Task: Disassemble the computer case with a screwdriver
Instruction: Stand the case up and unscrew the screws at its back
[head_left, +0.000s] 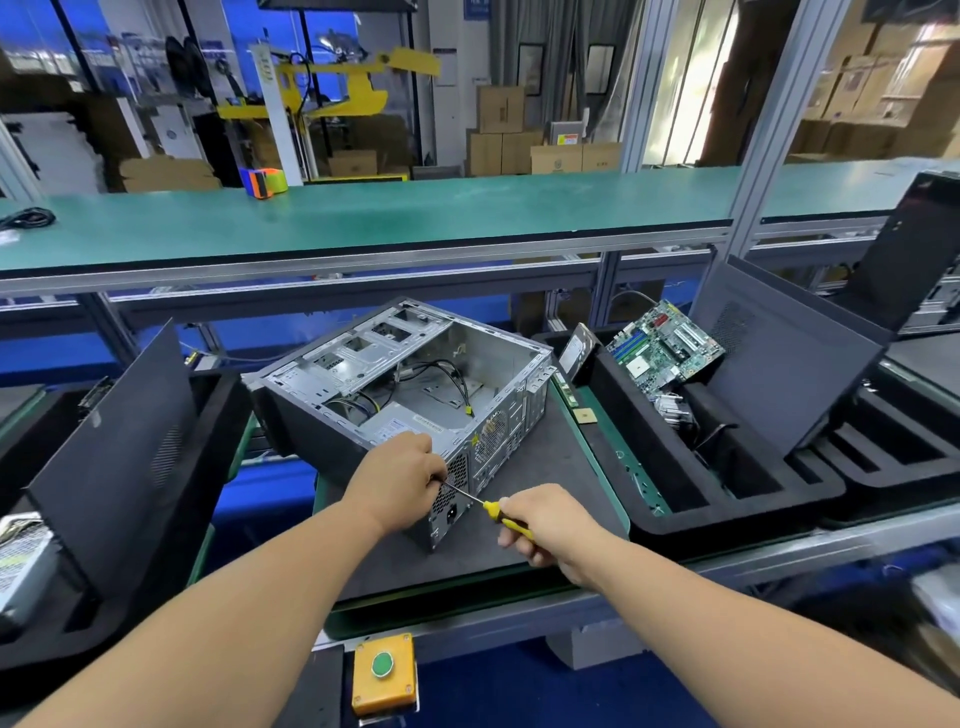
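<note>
**Two hands, one screw at the rear panel**

Two hands work at the near corner. The right hand curls its fingers round the yellow handle of the one screwdriver; the left hand pinches the shaft near the tip, against the rear panel of the computer case. That case lies open-side up on the dark mat, power supply inside. To do this well, I judge, keep the tip square in the screw head, press along the shaft and turn slowly. Beyond: one motherboard leaning in the right foam tray, one side panel beside it.
</note>
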